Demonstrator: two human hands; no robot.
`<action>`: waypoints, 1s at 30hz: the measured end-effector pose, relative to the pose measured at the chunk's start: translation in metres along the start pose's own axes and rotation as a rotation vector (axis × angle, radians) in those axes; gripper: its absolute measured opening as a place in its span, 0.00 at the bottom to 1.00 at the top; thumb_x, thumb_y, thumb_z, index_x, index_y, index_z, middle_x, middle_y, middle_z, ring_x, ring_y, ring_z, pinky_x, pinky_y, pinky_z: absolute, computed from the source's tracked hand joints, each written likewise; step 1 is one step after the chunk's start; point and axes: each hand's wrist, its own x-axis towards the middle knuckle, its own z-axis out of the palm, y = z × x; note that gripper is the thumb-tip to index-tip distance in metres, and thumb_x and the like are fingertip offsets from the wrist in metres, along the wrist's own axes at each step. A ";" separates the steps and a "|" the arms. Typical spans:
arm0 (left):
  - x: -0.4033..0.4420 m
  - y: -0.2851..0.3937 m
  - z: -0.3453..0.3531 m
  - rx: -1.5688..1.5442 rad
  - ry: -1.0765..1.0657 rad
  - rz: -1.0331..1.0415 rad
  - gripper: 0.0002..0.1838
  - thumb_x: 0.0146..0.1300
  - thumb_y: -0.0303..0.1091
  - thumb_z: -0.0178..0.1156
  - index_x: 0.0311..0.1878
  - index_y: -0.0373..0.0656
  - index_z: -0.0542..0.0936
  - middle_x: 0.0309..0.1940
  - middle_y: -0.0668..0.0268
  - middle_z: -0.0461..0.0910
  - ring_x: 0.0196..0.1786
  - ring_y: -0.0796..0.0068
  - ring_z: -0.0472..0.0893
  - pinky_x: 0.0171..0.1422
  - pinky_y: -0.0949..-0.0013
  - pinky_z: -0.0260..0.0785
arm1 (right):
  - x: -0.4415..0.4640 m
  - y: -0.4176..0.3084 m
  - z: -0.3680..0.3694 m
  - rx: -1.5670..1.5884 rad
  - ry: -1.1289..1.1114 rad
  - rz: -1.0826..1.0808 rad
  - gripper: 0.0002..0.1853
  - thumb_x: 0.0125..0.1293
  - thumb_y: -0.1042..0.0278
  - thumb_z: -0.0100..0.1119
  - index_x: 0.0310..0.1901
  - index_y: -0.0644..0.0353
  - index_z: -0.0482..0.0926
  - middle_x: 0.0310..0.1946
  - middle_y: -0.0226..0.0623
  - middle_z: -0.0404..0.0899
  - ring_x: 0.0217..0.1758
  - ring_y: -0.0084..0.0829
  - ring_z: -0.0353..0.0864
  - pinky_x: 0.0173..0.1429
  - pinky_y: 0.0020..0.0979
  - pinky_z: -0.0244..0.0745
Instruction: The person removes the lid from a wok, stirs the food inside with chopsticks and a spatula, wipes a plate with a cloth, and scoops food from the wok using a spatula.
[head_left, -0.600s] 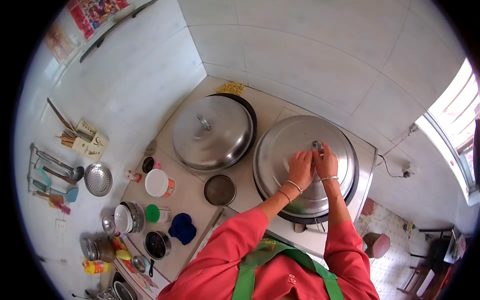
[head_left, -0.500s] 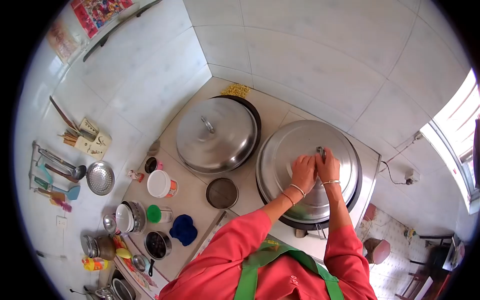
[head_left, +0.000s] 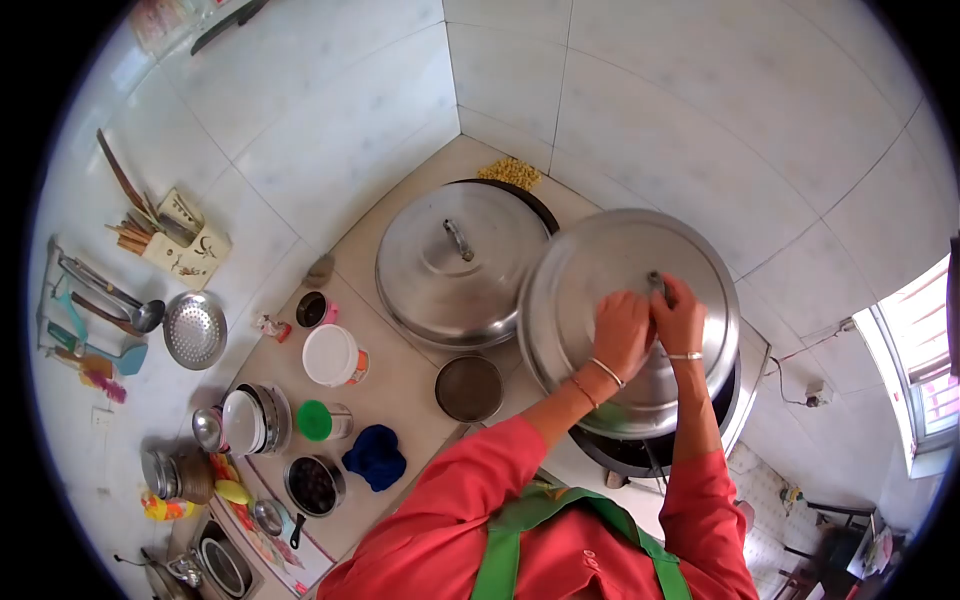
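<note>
Both my hands are closed at the handle of a large silver pot lid. My left hand and my right hand sit side by side there, fingers wrapped so the handle is mostly hidden. The lid is lifted and off centre over a big dark wok, whose front and right rim shows below it. To the left, a second domed lid covers another wok. A round brown dish or sieve lies on the counter between them, nearer me.
On the left counter stand a white tub, a green-lidded jar, a steel pot with dark contents and a blue cloth. Ladles and a skimmer hang on the wall. Yellow pieces lie in the back corner.
The right-hand lid has come up off its wok and shifted toward the back, baring the wok's front rim. Both hands rose with it. The camera view has turned a little.
</note>
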 end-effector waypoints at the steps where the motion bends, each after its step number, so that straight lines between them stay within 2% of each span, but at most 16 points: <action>1: 0.006 -0.006 -0.014 -0.013 -0.005 0.001 0.10 0.39 0.28 0.59 0.27 0.44 0.68 0.26 0.63 0.69 0.37 0.61 0.69 0.40 0.59 0.57 | 0.005 -0.019 0.006 0.005 -0.048 0.016 0.16 0.50 0.68 0.57 0.42 0.64 0.76 0.22 0.45 0.76 0.23 0.34 0.76 0.31 0.31 0.71; 4: 0.019 -0.033 -0.054 0.101 0.036 -0.041 0.09 0.42 0.28 0.58 0.27 0.43 0.69 0.27 0.62 0.69 0.37 0.60 0.69 0.40 0.59 0.58 | 0.017 -0.056 0.042 0.076 -0.086 -0.035 0.16 0.50 0.68 0.57 0.43 0.62 0.77 0.23 0.46 0.76 0.24 0.34 0.77 0.32 0.31 0.71; 5: 0.023 -0.045 -0.065 0.115 0.056 -0.032 0.08 0.42 0.28 0.57 0.27 0.43 0.69 0.27 0.62 0.70 0.37 0.60 0.69 0.40 0.58 0.58 | 0.021 -0.069 0.054 0.092 -0.111 -0.032 0.16 0.51 0.68 0.57 0.43 0.62 0.77 0.24 0.46 0.77 0.25 0.37 0.78 0.32 0.32 0.71; 7: 0.029 -0.069 -0.080 0.157 0.087 -0.059 0.12 0.36 0.27 0.61 0.26 0.44 0.70 0.24 0.61 0.70 0.33 0.58 0.70 0.37 0.56 0.58 | 0.027 -0.082 0.085 0.125 -0.111 -0.114 0.17 0.49 0.67 0.58 0.43 0.61 0.76 0.28 0.49 0.77 0.30 0.45 0.78 0.35 0.36 0.73; 9: 0.031 -0.098 -0.091 0.212 0.094 -0.046 0.10 0.36 0.26 0.60 0.25 0.43 0.70 0.23 0.61 0.72 0.32 0.57 0.71 0.36 0.55 0.59 | 0.030 -0.097 0.114 0.159 -0.156 -0.103 0.16 0.48 0.67 0.57 0.40 0.62 0.77 0.30 0.51 0.77 0.32 0.48 0.77 0.38 0.39 0.73; 10: 0.030 -0.110 -0.096 0.221 0.110 -0.037 0.09 0.38 0.26 0.60 0.24 0.43 0.70 0.23 0.61 0.72 0.32 0.56 0.71 0.35 0.55 0.60 | 0.032 -0.102 0.127 0.190 -0.140 -0.159 0.15 0.48 0.67 0.56 0.39 0.61 0.77 0.29 0.51 0.77 0.33 0.49 0.77 0.38 0.41 0.72; 11: 0.029 -0.122 -0.099 0.229 0.122 -0.030 0.08 0.39 0.27 0.59 0.24 0.43 0.70 0.23 0.61 0.72 0.32 0.56 0.71 0.35 0.55 0.60 | 0.033 -0.104 0.143 0.170 -0.125 -0.178 0.16 0.48 0.68 0.56 0.40 0.61 0.77 0.29 0.49 0.77 0.31 0.47 0.77 0.36 0.36 0.73; 13: 0.023 -0.142 -0.102 0.331 0.069 -0.091 0.07 0.44 0.29 0.58 0.26 0.43 0.70 0.26 0.62 0.72 0.36 0.57 0.71 0.39 0.57 0.58 | 0.033 -0.106 0.168 0.185 -0.124 -0.192 0.13 0.50 0.67 0.55 0.39 0.59 0.78 0.31 0.50 0.77 0.33 0.49 0.76 0.39 0.38 0.73; 15: 0.018 -0.157 -0.102 0.335 0.078 -0.090 0.07 0.45 0.30 0.58 0.27 0.43 0.71 0.27 0.62 0.73 0.37 0.58 0.72 0.41 0.57 0.59 | 0.029 -0.106 0.185 0.185 -0.105 -0.136 0.13 0.51 0.67 0.54 0.39 0.59 0.77 0.31 0.50 0.77 0.34 0.49 0.76 0.40 0.38 0.73; 17: 0.013 -0.166 -0.100 0.360 0.097 -0.101 0.06 0.46 0.31 0.58 0.28 0.43 0.72 0.29 0.62 0.74 0.38 0.58 0.72 0.43 0.57 0.59 | 0.026 -0.106 0.194 0.204 -0.218 -0.086 0.13 0.51 0.67 0.54 0.39 0.60 0.77 0.31 0.50 0.77 0.35 0.49 0.76 0.41 0.38 0.73; 19: 0.007 -0.170 -0.098 0.358 0.075 -0.152 0.07 0.48 0.32 0.58 0.30 0.43 0.73 0.30 0.63 0.75 0.40 0.59 0.73 0.47 0.57 0.59 | 0.024 -0.100 0.200 0.204 -0.207 -0.088 0.13 0.51 0.67 0.55 0.40 0.60 0.77 0.31 0.50 0.77 0.35 0.49 0.76 0.41 0.38 0.73; 24: -0.001 -0.177 -0.084 0.315 -0.029 -0.219 0.07 0.49 0.34 0.58 0.31 0.44 0.73 0.29 0.64 0.76 0.40 0.60 0.73 0.48 0.57 0.59 | 0.018 -0.082 0.204 0.199 -0.247 -0.070 0.15 0.52 0.67 0.55 0.42 0.61 0.77 0.31 0.51 0.77 0.35 0.50 0.76 0.42 0.38 0.73; 27: -0.003 -0.176 -0.073 0.311 -0.036 -0.217 0.09 0.48 0.34 0.59 0.34 0.44 0.74 0.30 0.64 0.76 0.40 0.59 0.73 0.48 0.57 0.59 | 0.018 -0.076 0.193 0.215 -0.261 -0.086 0.15 0.54 0.66 0.55 0.43 0.60 0.76 0.32 0.50 0.78 0.35 0.48 0.77 0.42 0.37 0.73; 29: -0.006 -0.174 -0.068 0.320 -0.012 -0.220 0.11 0.48 0.34 0.59 0.36 0.44 0.74 0.31 0.63 0.76 0.41 0.59 0.73 0.49 0.56 0.59 | 0.019 -0.071 0.178 0.179 -0.366 -0.042 0.15 0.56 0.64 0.54 0.45 0.59 0.76 0.33 0.47 0.79 0.36 0.43 0.79 0.42 0.35 0.73; 30: -0.006 -0.172 -0.070 0.325 -0.025 -0.219 0.13 0.47 0.34 0.60 0.38 0.44 0.74 0.33 0.62 0.76 0.41 0.58 0.73 0.49 0.56 0.59 | 0.018 -0.063 0.167 0.165 -0.320 -0.112 0.16 0.57 0.63 0.54 0.46 0.59 0.76 0.35 0.46 0.79 0.37 0.41 0.79 0.43 0.34 0.73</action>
